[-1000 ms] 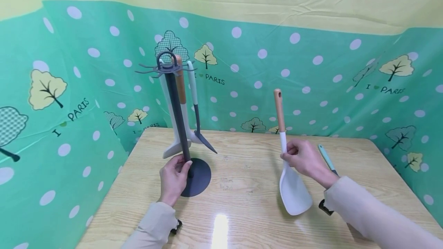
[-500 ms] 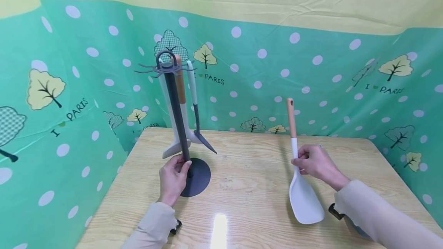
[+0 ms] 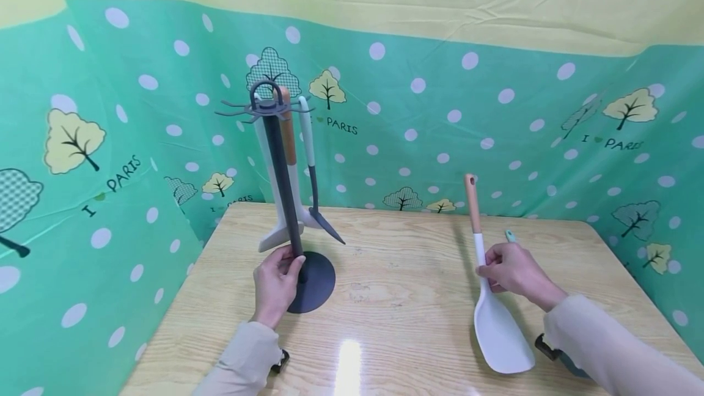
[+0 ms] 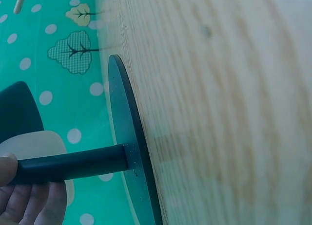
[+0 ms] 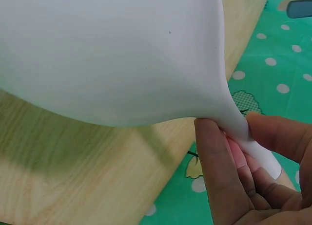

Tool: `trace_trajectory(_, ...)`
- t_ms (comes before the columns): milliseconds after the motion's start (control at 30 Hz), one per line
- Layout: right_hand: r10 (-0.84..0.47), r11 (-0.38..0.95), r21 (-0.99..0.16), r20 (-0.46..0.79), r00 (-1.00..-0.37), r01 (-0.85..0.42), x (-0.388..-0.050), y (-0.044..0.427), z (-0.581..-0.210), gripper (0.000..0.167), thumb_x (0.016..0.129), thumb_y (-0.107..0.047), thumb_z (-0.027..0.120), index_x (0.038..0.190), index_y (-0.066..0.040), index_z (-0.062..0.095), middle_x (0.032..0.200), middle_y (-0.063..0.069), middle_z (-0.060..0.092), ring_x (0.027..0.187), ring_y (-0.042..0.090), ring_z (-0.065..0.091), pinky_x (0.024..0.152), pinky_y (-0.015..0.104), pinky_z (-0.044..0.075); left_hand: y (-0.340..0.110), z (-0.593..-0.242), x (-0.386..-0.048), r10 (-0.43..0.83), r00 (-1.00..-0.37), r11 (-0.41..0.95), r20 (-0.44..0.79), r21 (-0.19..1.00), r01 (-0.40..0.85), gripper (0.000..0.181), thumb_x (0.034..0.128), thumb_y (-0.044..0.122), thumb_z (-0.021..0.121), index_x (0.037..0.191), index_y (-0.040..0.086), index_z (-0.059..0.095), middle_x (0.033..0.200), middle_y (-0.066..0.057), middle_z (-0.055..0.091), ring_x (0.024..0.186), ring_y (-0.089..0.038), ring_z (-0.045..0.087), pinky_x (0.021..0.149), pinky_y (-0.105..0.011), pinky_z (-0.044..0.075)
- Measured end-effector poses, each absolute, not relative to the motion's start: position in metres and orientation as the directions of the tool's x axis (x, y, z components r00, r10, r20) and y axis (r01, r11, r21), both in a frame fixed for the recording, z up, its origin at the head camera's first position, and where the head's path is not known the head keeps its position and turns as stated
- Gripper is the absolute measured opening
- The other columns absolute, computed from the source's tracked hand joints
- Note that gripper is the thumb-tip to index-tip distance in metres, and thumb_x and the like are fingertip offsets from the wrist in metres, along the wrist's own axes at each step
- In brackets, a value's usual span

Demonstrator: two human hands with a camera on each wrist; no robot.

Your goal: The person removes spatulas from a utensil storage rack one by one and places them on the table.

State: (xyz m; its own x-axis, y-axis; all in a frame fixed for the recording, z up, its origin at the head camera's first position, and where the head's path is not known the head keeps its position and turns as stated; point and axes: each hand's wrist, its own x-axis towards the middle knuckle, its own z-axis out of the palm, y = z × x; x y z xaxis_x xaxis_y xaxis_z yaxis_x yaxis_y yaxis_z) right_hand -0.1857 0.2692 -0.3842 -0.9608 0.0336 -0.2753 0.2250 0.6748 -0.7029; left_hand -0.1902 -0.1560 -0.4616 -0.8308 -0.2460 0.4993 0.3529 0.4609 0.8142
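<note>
The right hand (image 3: 516, 275) pinches a white spatula (image 3: 502, 335) by the neck, blade below its fingers, and partly hides a teal handle (image 3: 511, 236) just beyond them. The left hand (image 3: 274, 289)'s fingers grip a dark stand (image 3: 283, 185), utensils (image 3: 306, 133) hanging beyond them

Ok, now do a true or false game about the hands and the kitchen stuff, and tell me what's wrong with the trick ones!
1. The left hand grips the black stand near its top. False: it grips low down.
2. The right hand holds the white spatula. True.
3. The black stand has a square bottom. False: its base is round.
4. A utensil with a pale green handle hangs from the black stand. True.
</note>
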Motion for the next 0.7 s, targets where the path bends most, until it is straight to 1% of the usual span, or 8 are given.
trace_trajectory(267, 0.039, 0.682, -0.685, -0.316, -0.948, 0.256, -0.184, 0.278, -0.398, 0.011, 0.084, 0.000, 0.065, 0.081, 0.004, 0.055, 0.075, 0.014, 0.061, 0.063, 0.019, 0.063, 0.060, 0.036, 0.058, -0.156, -0.461, -0.190, -0.248, -0.828, 0.448, 0.503, 0.817, 0.362, 0.016, 0.0808, 0.000, 0.075, 0.096, 0.001, 0.070, 0.086, -0.012, 0.070, 0.070, -0.022, 0.070, 0.063, -0.013, 0.052)
trace_trajectory(400, 0.054, 0.688, -0.673, -0.322, -0.945, 0.269, -0.183, 0.285, -0.404, 0.013, 0.083, 0.001, 0.064, 0.076, 0.002, 0.053, 0.072, 0.013, 0.060, 0.061, 0.019, 0.062, 0.058, 0.036, 0.058, -0.156, -0.461, -0.190, -0.240, -0.830, 0.455, 0.503, 0.814, 0.362, 0.017, 0.0810, 0.001, 0.075, 0.097, 0.001, 0.070, 0.087, -0.011, 0.070, 0.072, -0.022, 0.070, 0.064, -0.017, 0.054)
trace_trajectory(500, 0.062, 0.695, -0.662, -0.334, -0.940, 0.281, -0.183, 0.291, -0.407, 0.013, 0.083, 0.001, 0.064, 0.076, 0.002, 0.053, 0.072, 0.013, 0.060, 0.061, 0.019, 0.062, 0.059, 0.036, 0.058, -0.156, -0.461, -0.190, -0.242, -0.829, 0.462, 0.505, 0.811, 0.359, 0.017, 0.0809, 0.001, 0.075, 0.097, 0.001, 0.070, 0.087, -0.011, 0.070, 0.071, -0.022, 0.070, 0.064, -0.019, 0.055)
trace_trajectory(700, 0.077, 0.708, -0.635, -0.367, -0.927, 0.309, -0.183, 0.301, -0.411, 0.012, 0.085, 0.000, 0.063, 0.078, 0.002, 0.053, 0.074, 0.013, 0.060, 0.063, 0.019, 0.062, 0.060, 0.037, 0.058, -0.156, -0.461, -0.190, -0.242, -0.829, 0.467, 0.504, 0.810, 0.356, 0.016, 0.0812, 0.002, 0.075, 0.097, 0.002, 0.070, 0.086, -0.011, 0.070, 0.070, -0.021, 0.070, 0.064, -0.021, 0.055)
